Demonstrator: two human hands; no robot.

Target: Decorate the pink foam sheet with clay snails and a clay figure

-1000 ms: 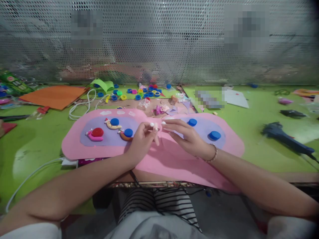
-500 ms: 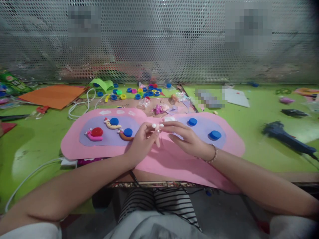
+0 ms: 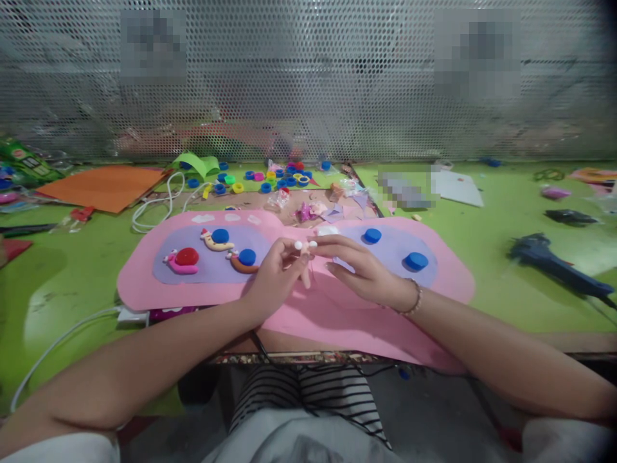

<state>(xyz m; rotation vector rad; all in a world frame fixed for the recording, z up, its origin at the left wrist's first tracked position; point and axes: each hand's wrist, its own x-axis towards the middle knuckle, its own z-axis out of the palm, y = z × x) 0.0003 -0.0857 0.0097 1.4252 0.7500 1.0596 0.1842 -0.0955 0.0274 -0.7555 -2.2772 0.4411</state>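
My left hand pinches a small pale-pink clay figure topped by two white balls. My right hand has its fingers stretched out, the foremost fingertips close against the right white ball; whether they touch it I cannot tell. Under both hands lies pink paper with lilac panels. On the left panel are a red cap with a pink clay body, a blue cap with a cream one and another blue cap with a brown one. Two blue caps sit on the right panel.
A glue gun lies at the right. Several coloured bottle caps and paper scraps are strewn at the back. Orange paper and a white cable lie at the left. A perforated metal screen rises behind the table.
Both hands stay almost in place. The clay figure has tipped very slightly, its white balls now a touch lower.
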